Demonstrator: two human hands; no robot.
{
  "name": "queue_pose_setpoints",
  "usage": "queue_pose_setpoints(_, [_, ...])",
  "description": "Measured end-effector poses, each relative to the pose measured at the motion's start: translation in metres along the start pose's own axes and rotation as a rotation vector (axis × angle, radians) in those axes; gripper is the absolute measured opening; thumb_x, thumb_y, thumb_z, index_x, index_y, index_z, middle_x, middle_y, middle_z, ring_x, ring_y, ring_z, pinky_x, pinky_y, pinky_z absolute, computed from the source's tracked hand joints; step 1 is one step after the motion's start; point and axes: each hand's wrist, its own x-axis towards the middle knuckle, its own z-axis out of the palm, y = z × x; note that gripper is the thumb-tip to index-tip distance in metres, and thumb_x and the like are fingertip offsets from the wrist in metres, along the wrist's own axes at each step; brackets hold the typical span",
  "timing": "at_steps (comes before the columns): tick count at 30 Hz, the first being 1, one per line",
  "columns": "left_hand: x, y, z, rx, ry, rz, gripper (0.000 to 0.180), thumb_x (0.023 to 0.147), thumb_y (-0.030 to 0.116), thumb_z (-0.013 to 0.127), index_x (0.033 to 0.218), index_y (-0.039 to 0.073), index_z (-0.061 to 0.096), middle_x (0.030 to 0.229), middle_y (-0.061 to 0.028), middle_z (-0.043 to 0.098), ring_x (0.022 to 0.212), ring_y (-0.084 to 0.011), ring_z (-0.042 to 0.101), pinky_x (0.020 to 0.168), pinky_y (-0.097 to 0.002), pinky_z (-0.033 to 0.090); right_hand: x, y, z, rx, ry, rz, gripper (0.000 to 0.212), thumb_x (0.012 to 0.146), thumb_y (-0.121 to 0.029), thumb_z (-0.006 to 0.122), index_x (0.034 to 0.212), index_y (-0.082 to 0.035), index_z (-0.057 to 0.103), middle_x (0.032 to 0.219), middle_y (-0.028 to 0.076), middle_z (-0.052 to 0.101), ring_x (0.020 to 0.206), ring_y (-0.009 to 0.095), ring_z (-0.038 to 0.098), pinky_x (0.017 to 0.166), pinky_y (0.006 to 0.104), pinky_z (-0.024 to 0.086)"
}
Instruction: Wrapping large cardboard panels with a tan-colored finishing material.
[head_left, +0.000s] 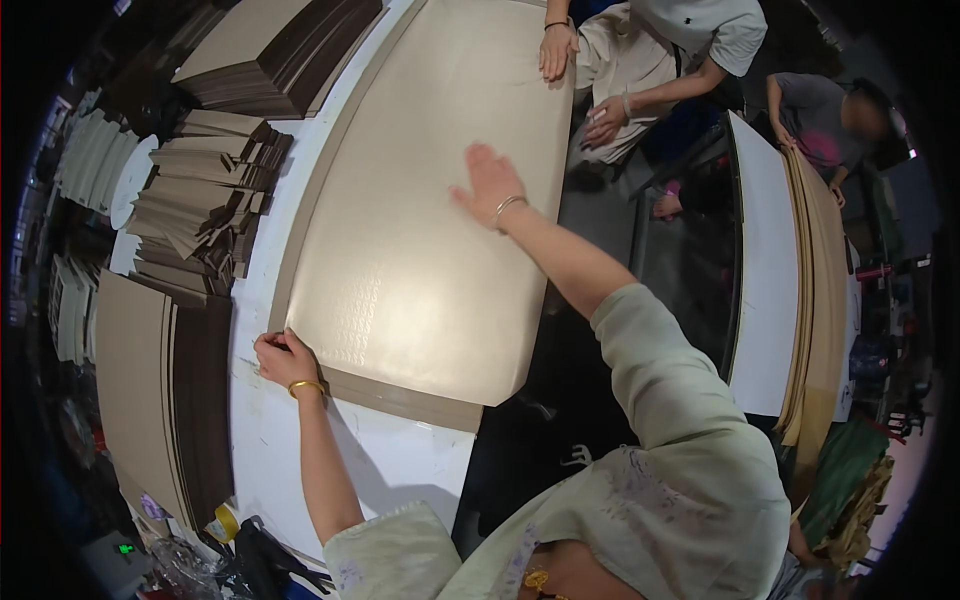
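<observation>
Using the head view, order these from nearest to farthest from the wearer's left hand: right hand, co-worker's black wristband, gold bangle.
1. Gold bangle: just below the left hand.
2. Right hand: farther right.
3. Black wristband: picture's top.

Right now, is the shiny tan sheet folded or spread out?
Spread out: the sheet lies flat over the white table, brown border showing along its left and near edges.

One fisheye view looks steeply down from the person's head, beside the right edge of the desk (395,460), facing along it toward the far end. It sits near: the pale gold sheet (420,200) spans the middle, the wearer's sleeves (655,345) the foreground.
</observation>
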Motion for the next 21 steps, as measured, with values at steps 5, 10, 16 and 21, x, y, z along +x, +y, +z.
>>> queue_pose_setpoints(5, [0.001, -0.004, 0.001, 0.003, -0.009, -0.024, 0.024, 0.080, 0.019, 0.061, 0.095, 0.007, 0.048, 0.077, -0.0016, 0.057, 0.080, -0.0213, 0.054, 0.088, -0.0415, 0.030, 0.001, 0.061, 0.001, 0.059, 0.125, 0.300, 0.085, 0.086, -0.059, 0.034, 0.140, 0.004, 0.016, 0.148, 0.017, 0.017, 0.138, 0.026, 0.014, 0.111, 0.0410, 0.012])
queue_pose_setpoints(10, [0.001, 0.002, 0.001, -0.016, -0.017, -0.032, 0.024, 0.079, 0.019, 0.061, 0.095, 0.007, 0.048, 0.078, -0.0021, 0.056, 0.081, -0.0215, 0.054, 0.089, -0.0417, 0.029, 0.002, 0.043, -0.001, 0.015, 0.179, 0.464, 0.088, 0.084, -0.061, 0.036, 0.139, 0.005, 0.018, 0.147, 0.017, 0.020, 0.137, 0.027, 0.016, 0.111, 0.0422, 0.012])
queue_pose_setpoints(16, [0.002, -0.004, 0.004, 0.024, -0.019, -0.042, 0.024, 0.079, 0.019, 0.061, 0.095, 0.006, 0.048, 0.077, -0.0021, 0.056, 0.082, -0.0217, 0.054, 0.088, -0.0418, 0.029, -0.012, -0.084, 0.000, 0.076, -0.057, -0.105, 0.084, 0.086, -0.059, 0.031, 0.142, 0.000, 0.014, 0.150, 0.012, 0.013, 0.139, 0.024, 0.009, 0.111, 0.0439, 0.009])
queue_pose_setpoints(21, [0.002, -0.004, 0.001, 0.014, -0.041, -0.042, 0.025, 0.079, 0.019, 0.061, 0.095, 0.006, 0.048, 0.076, -0.0021, 0.057, 0.079, -0.0221, 0.054, 0.086, -0.0418, 0.030, 0.012, -0.072, 0.004, 0.135, 0.001, -0.241, 0.080, 0.087, -0.057, 0.031, 0.142, -0.001, 0.016, 0.149, 0.013, 0.018, 0.138, 0.023, 0.014, 0.111, 0.0418, 0.013])
